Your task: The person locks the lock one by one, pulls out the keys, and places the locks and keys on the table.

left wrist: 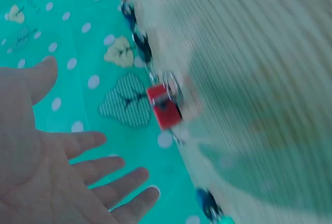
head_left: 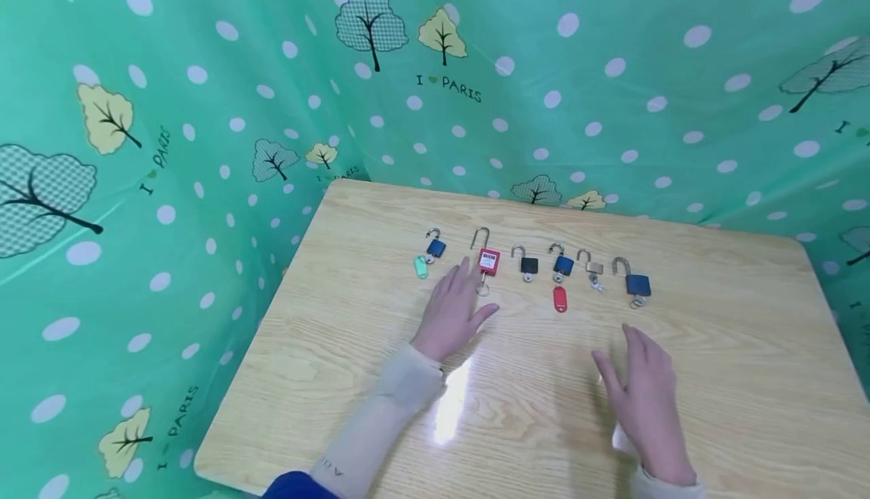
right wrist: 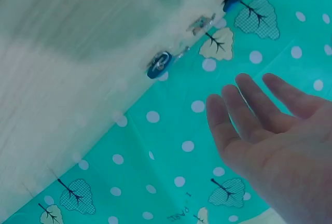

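Several padlocks with raised, unhooked shackles lie in a row on the wooden table. From the left come a blue padlock with a green key tag, a red padlock with a key ring, and a black padlock. Further right are a blue padlock with a red key tag, a small metallic padlock and a larger blue padlock. My left hand, fingers extended and holding nothing, is nearest the red padlock. My right hand, also unladen, hovers below the larger blue one.
A green dotted cloth with printed trees hangs behind the table and along its left side. Light glares off the tabletop between the two forearms. Pale sleeves cover both wrists.
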